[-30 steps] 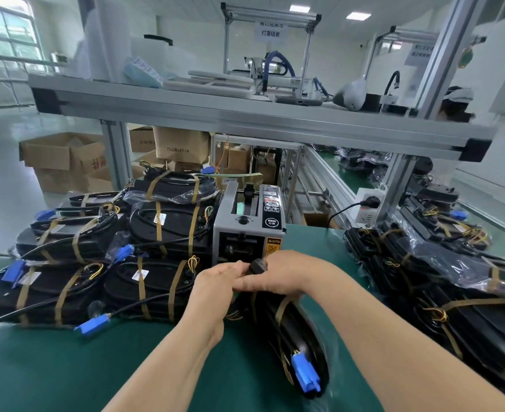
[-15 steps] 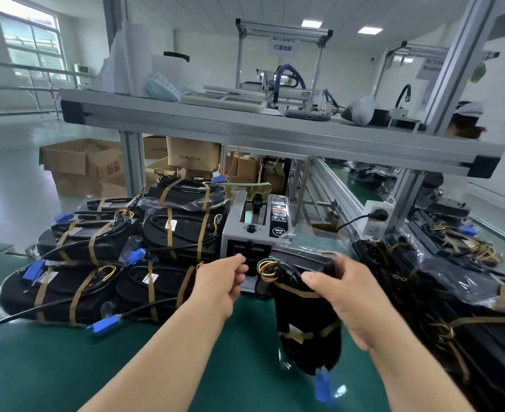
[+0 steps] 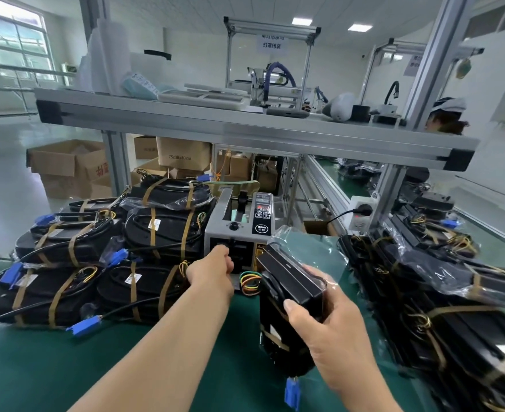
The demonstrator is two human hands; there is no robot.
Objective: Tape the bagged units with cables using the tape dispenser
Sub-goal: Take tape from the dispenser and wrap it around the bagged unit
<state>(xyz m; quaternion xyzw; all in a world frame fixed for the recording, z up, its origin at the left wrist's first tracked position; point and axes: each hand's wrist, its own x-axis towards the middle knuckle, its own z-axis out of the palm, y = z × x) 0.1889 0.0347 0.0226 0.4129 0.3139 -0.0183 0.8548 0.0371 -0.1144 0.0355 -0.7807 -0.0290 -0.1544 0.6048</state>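
Observation:
My right hand point(image 3: 331, 325) grips a black bagged unit point(image 3: 290, 281) upright above the green mat, its top tilted toward the tape dispenser. Brown tape bands wrap the unit's lower part. A blue connector point(image 3: 292, 392) dangles below it, and coloured wires point(image 3: 249, 282) loop out at its left. My left hand point(image 3: 212, 270) reaches to the outlet slot of the grey tape dispenser point(image 3: 239, 230). Its fingertips are hidden at the slot, and no tape strip shows.
Several taped units point(image 3: 156, 233) are stacked to the left of the dispenser, with blue plugs sticking out. A pile of bagged units point(image 3: 423, 281) lies on the right. An aluminium shelf point(image 3: 245, 129) spans overhead. A power strip point(image 3: 361, 215) sits behind on the right.
My right hand has lifted the unit off the mat and stood it upright. My left hand let go of the unit and moved forward to the dispenser's outlet.

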